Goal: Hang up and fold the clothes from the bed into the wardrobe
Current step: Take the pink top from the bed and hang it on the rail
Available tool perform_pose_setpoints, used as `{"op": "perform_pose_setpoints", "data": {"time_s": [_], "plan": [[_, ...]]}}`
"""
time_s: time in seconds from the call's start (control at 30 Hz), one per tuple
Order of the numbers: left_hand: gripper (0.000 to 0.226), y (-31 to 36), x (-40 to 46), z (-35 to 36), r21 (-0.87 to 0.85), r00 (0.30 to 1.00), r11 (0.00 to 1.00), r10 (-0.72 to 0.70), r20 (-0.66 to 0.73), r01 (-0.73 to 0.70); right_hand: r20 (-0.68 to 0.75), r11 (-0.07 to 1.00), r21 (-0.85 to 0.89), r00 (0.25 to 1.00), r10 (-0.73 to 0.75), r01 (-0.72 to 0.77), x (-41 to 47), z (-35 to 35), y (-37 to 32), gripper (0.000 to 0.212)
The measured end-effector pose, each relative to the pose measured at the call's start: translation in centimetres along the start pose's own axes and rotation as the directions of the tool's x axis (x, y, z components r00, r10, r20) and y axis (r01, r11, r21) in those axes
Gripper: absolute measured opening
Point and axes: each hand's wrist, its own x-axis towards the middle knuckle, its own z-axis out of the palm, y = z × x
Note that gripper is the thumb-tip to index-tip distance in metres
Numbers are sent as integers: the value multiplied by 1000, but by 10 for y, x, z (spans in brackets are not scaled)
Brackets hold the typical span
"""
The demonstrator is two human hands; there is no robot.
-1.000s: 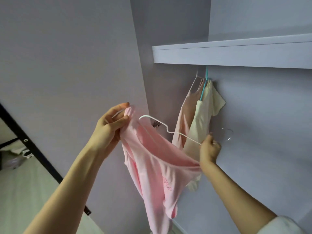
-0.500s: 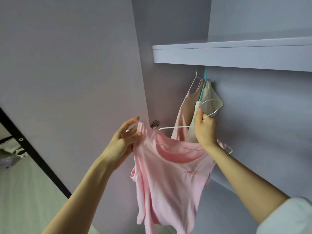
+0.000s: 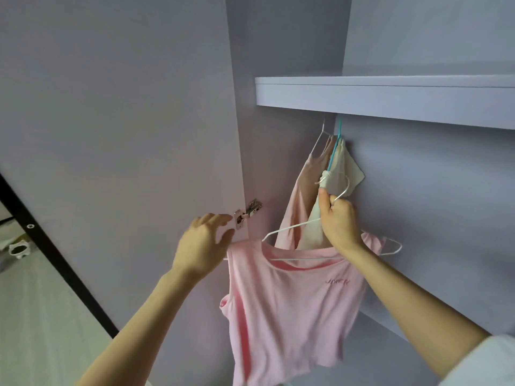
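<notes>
Now right hand [image 3: 338, 218] grips white hanger [image 3: 284, 229], pink top [image 3: 292, 307] below; left hand [image 3: 204, 246] spread, seemingly clear.

The shelf [image 3: 390, 98] hides the tops of the two hanging hangers. The pink top [image 3: 292, 316] runs off the bottom edge, and its small pink writing is too blurry to read.
</notes>
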Motion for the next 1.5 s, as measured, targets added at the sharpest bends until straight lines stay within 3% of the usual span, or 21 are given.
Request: {"op": "perform_pose_setpoints", "data": {"time_s": [0.07, 0.13, 0.23, 0.33, 0.37, 0.53, 0.63, 0.77, 0.9, 0.97, 1.07, 1.17, 1.3, 1.4, 1.5], "plan": [[34, 12, -2, 16, -35, 978, 991, 136, 156, -132, 34, 999, -14, 999, -40, 41, 0, -3, -7, 52], [25, 24, -5, 34, -56, 952, 986, 169, 256, -160, 70, 996, 13, 994, -87, 86, -4, -8, -14, 52], [18, 30, -4, 51, -89, 964, 990, 129, 232, -111, 105, 990, 67, 985, -134, 128, -11, -23, -12, 49], [20, 26, 2, 55, -121, 978, 987, 124, 166, -104, 249, 981, 154, 957, -151, 115, -21, -48, 9, 16], [20, 25, 4, 54, -128, 982, 985, 134, 136, -117, 288, 986, 114, 946, -147, 119, -24, -56, 21, 3], [23, 22, 14, 59, -157, 976, 967, 212, 55, -201, 452, 943, -276, 891, -42, 184, -37, -93, 73, 25], [19, 25, 21, 70, -207, 968, 957, 229, 102, -205, 502, 831, -498, 864, 45, 246, -42, -110, 93, 7], [16, 28, 32, 91, -338, 934, 920, 283, 217, -200, 582, 799, -578, 770, 260, 167, -49, -132, 104, 40], [16, 43, 41, 121, -350, 852, 911, 351, 388, -215, 529, 769, -638, 752, 393, 48, -71, -161, 112, 43], [21, 49, 43, 129, -372, 849, 903, 362, 386, -215, 461, 702, -712, 754, 469, -2, -84, -176, 115, 42], [26, 64, 52, 139, -421, 871, 889, 341, 353, -178, 230, 553, -815, 779, 584, -174, -105, -199, 117, 22], [35, 79, 67, 149, -419, 899, 894, 307, 314, -159, -10, 395, -843, 745, 667, -365, -112, -212, 117, 25], [61, 102, 92, 160, -361, 884, 909, 332, 328, -208, -198, 429, -703, 735, 649, -567, -102, -213, 114, 21], [68, 120, 109, 172, -250, 872, 946, 293, 393, -205, -150, 505, -660, 757, 636, -556, -86, -200, 102, 26], [66, 131, 126, 187, -201, 885, 964, 245, 397, -176, 19, 567, -707, 790, 613, -423, -63, -181, 94, 33]]}}
